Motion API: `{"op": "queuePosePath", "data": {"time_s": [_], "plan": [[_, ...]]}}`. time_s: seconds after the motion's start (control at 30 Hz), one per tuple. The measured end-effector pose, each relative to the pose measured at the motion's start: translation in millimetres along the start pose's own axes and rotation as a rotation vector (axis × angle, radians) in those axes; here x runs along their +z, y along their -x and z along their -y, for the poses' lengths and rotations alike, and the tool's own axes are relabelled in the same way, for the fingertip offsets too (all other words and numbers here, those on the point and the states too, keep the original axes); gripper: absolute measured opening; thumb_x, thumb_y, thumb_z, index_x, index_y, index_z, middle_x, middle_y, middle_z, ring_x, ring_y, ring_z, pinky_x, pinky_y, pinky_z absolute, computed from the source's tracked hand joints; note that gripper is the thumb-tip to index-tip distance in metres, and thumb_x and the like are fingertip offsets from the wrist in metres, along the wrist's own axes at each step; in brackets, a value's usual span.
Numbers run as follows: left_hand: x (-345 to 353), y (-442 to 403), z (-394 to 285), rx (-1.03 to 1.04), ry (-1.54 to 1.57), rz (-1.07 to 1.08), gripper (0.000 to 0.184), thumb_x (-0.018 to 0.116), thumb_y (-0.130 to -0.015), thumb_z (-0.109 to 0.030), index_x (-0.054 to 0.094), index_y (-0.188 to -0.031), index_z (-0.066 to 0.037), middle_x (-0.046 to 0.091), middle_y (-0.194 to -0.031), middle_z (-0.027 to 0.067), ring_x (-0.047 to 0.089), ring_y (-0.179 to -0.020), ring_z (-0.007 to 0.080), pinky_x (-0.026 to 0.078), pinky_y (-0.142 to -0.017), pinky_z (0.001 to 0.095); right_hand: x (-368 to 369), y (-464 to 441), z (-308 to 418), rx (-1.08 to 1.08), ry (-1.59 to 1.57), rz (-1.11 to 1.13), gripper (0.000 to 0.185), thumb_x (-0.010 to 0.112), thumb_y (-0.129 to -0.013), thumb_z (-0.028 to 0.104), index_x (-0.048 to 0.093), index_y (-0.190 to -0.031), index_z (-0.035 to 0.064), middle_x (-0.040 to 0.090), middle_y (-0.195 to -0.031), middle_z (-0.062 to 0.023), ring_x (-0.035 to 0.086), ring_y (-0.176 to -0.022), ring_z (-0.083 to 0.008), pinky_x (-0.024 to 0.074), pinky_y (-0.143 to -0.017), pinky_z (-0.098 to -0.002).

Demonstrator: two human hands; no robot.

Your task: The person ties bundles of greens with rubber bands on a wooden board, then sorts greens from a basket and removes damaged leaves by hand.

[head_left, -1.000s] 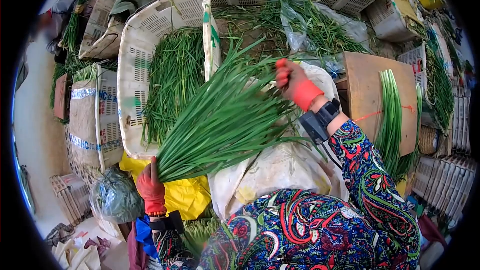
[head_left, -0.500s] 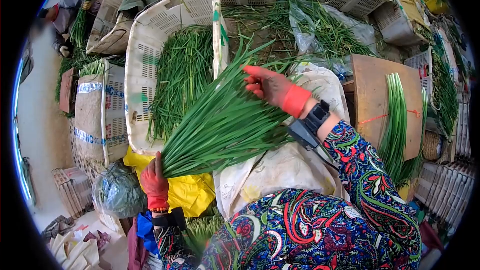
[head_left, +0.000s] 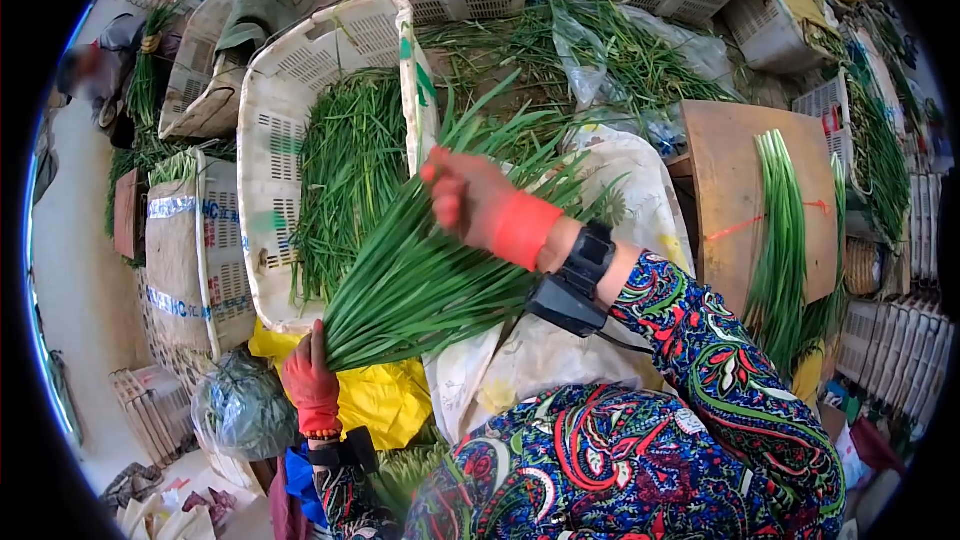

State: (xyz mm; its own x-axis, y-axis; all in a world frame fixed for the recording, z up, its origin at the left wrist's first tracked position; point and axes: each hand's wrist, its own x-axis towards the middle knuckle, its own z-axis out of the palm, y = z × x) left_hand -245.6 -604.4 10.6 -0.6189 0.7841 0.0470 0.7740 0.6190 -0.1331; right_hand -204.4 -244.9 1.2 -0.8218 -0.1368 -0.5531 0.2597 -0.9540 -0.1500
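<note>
My left hand (head_left: 312, 380), in a red glove, is closed round the narrow end of a large bunch of long green leaves (head_left: 420, 290). The leaves fan out to the upper right over the cloth on my lap (head_left: 550, 350). Above the middle of the bunch is my right hand (head_left: 465, 202), also gloved in red, its fingers curled and somewhat blurred. Whether those fingers grip any leaves I cannot make out. Just beyond, a white crate (head_left: 262, 170) holds more loose green leaves (head_left: 355, 160).
On the right, a wooden board (head_left: 720, 180) bears a bundle of leaves (head_left: 785, 230) near a red string. Yellow plastic (head_left: 385, 400) lies below the crate. Loose leaves (head_left: 640, 55) cover the floor ahead. Another person (head_left: 95, 70) is at the upper left.
My right hand has moved left and down across the spread leaves, nearer to my left hand. My left hand keeps hold of the bunch. The view has shifted slightly.
</note>
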Motion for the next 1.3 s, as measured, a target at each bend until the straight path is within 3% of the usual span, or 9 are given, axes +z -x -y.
{"op": "queuePosePath", "data": {"time_s": [0.1,0.23,0.53,0.67,0.7,0.93,1.1,1.2,1.3], "plan": [[2,2,-1,-0.004,-0.015,-0.019,0.051,0.047,-0.072,-0.001,0.046,-0.122,-0.007,0.057,-0.09,0.0107,0.055,-0.074,0.0278,0.043,-0.062,0.0361,-11,16,54,-0.602,0.378,-0.165,0.021,0.049,-0.084,0.026,0.055,-0.082,0.0064,0.047,-0.052,0.0032,0.046,-0.045,-0.0112,0.0395,-0.045,-0.0254],[10,10,6,-0.012,-0.013,0.008,0.055,0.048,-0.07,-0.002,0.042,-0.125,-0.007,0.056,-0.089,0.0115,0.054,-0.074,0.029,0.043,-0.062,0.0365,-87,25,149,-0.568,0.745,-0.399,0.06,0.059,-0.077,0.041,0.036,-0.122,0.0084,0.052,-0.113,-0.009,0.058,-0.087,-0.0136,0.0438,-0.066,-0.0231],[0,3,3,0.0,0.034,0.009,0.057,0.049,-0.069,0.0,0.042,-0.125,-0.007,0.056,-0.088,0.0123,0.055,-0.072,0.0298,0.043,-0.061,0.0375,-92,23,85,-0.208,0.792,-0.278,0.044,0.052,-0.079,0.049,0.059,-0.098,0.0103,0.059,-0.072,0.0003,0.051,-0.054,-0.0069,0.0347,-0.045,-0.0189],[-7,-1,1,0.005,0.007,0.015,0.057,0.048,-0.069,0.0,0.042,-0.125,-0.007,0.057,-0.087,0.013,0.056,-0.072,0.0301,0.044,-0.06,0.0379,-94,-4,71,-0.28,1.178,-0.283,0.025,0.05,-0.081,0.028,0.06,-0.085,0.0061,0.059,-0.069,-0.0052,0.054,-0.053,-0.0119,0.0416,-0.048,-0.0268],[-7,-1,1,-0.006,0.016,0.033,0.058,0.049,-0.069,0.0,0.042,-0.126,-0.008,0.057,-0.087,0.0131,0.056,-0.072,0.0305,0.044,-0.06,0.038,-94,-9,70,-0.541,1.734,-0.375,0.021,0.045,-0.08,0.019,0.06,-0.083,0.0034,0.059,-0.067,-0.0066,0.054,-0.052,-0.0137,0.0438,-0.049,-0.0288],[-29,-15,-3,-0.131,0.238,0.036,0.063,0.056,-0.069,-0.003,0.039,-0.128,-0.01,0.058,-0.092,0.0168,0.057,-0.077,0.0348,0.045,-0.063,0.0388,-99,56,171,-0.655,0.751,-0.428,0.023,0.049,-0.08,0.02,0.058,-0.097,0.0083,0.062,-0.089,-0.0016,0.056,-0.063,-0.011,0.0427,-0.064,-0.0223],[-97,-81,-32,-0.194,0.509,0.136,0.063,0.064,-0.067,-0.006,0.04,-0.125,-0.006,0.058,-0.101,0.017,0.057,-0.092,0.0311,0.046,-0.075,0.0337,-149,98,201,-0.671,1.252,-0.309,0.086,0.058,-0.076,0.013,0.0,-0.139,0.018,0.031,-0.134,-0.0042,0.04,-0.107,-0.0117,0.0388,-0.081,-0.0243],[-98,-103,-33,-0.356,0.979,0.379,0.059,0.068,-0.066,-0.006,0.044,-0.119,-0.001,0.06,-0.1,0.0112,0.058,-0.09,0.0202,0.045,-0.075,0.0297,-164,127,191,-0.824,1.378,-0.512,0.077,0.056,-0.08,0.016,0.008,-0.139,0.0109,0.039,-0.129,-0.0056,0.041,-0.108,-0.0146,0.0332,-0.09,-0.026],[-109,-121,-62,-0.565,1.355,0.55,0.041,0.071,-0.068,-0.01,0.052,-0.103,0.0,0.058,-0.079,0.0045,0.055,-0.063,0.0107,0.043,-0.056,0.0241,-162,167,167,-0.843,1.12,-0.492,0.039,0.046,-0.085,0.029,0.053,-0.116,0.005,0.061,-0.099,-0.0112,0.057,-0.091,-0.0157,0.0414,-0.08,-0.0249]]}}
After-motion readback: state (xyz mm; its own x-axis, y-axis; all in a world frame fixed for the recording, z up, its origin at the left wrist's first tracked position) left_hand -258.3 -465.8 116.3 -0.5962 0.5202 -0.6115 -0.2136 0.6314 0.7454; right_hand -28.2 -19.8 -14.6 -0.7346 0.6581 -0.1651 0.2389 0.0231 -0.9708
